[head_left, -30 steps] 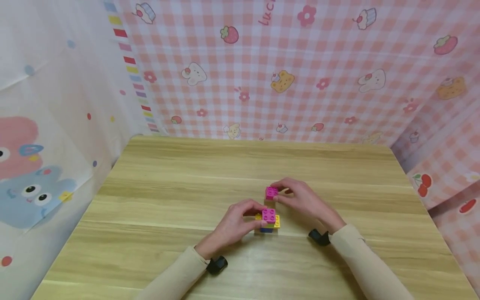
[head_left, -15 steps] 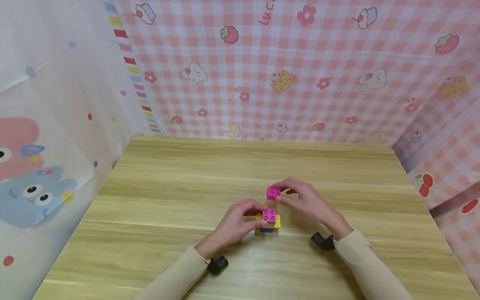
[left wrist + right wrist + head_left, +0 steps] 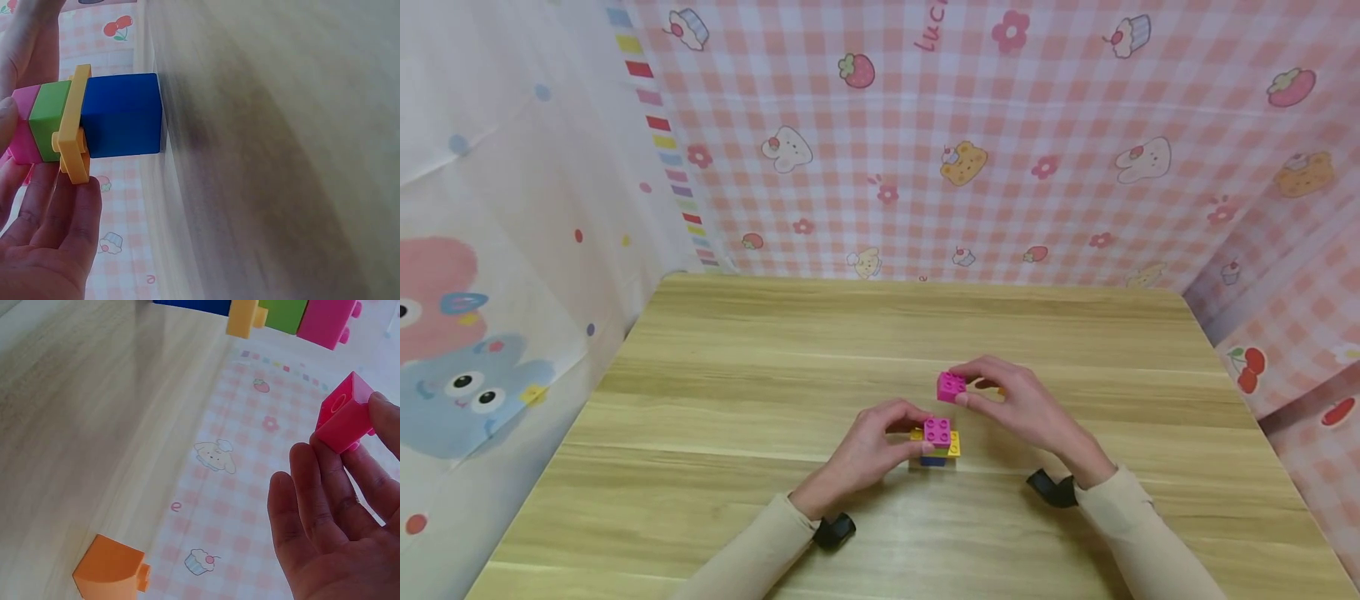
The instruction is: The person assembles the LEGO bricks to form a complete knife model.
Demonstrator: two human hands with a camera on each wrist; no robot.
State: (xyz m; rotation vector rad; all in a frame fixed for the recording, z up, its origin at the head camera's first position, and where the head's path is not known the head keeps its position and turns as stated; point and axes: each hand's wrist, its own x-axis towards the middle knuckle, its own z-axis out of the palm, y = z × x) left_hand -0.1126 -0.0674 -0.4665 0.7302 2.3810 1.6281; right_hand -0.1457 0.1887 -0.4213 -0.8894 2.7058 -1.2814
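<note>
A stack of toy building bricks stands upright on the wooden table: blue brick [image 3: 122, 115] at the bottom, then a yellow plate [image 3: 76, 122], a green brick [image 3: 51, 119] and a pink brick [image 3: 937, 431] on top. My left hand [image 3: 880, 440] holds this stack near its top from the left, thumb and fingers on opposite sides. Behind it and slightly right, my right hand [image 3: 1018, 408] pinches a loose magenta brick [image 3: 951, 387] between thumb and fingertips. In the right wrist view that brick is tilted, its hollow underside partly showing, apart from the stack.
An orange brick [image 3: 109, 569] lies on the table beyond the right hand, mostly hidden behind it in the head view. Black wrist mounts [image 3: 833, 531] sit at both sleeves. Patterned cloth [image 3: 887, 150] hangs along the table's back and sides.
My right hand has drifted slightly right with the magenta brick, which has turned a little. A bit of the orange brick now shows behind it. The left hand and stack stay put.
</note>
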